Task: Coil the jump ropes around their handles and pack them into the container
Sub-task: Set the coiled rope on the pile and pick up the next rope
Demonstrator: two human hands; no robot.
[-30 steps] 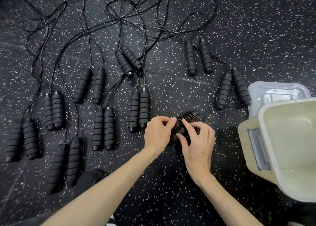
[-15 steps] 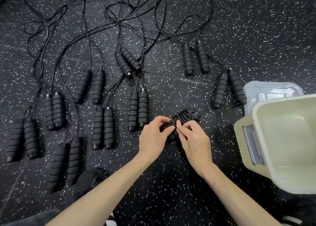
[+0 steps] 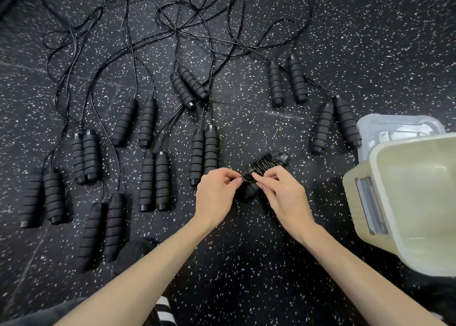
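Both hands meet over a black speckled floor [image 3: 345, 41], working on one coiled jump rope [image 3: 265, 167] that lies just beyond the fingertips. Its two ridged foam handles are pressed together, with black cord wound in close turns around their middle. The left hand [image 3: 217, 192] pinches a short end of cord between thumb and forefinger, the other fingers curled in. The right hand [image 3: 283, 192] pinches the same small loop of cord from the other side, its fingers bent over the near end of the bundle. The two pinches almost touch.

To the right of the right hand stands the container [image 3: 385, 214], a pale greenish plastic tub with a latch on its near wall. The part of its inside that shows holds no rope; the rest runs out of frame. Behind it, farther from the hands, lies a clear lid [image 3: 394, 125] flat on the floor, partly hidden by the tub.

To the left of and beyond the hands, the uncoiled jump ropes [image 3: 204, 153] lie in pairs of handles, side by side, their thin cords trailing away and crossing in a loose tangle [image 3: 197, 29] far from the hands. One pair lies just beside the left hand; another pair [image 3: 335, 125] lies between the coiled bundle and the lid.
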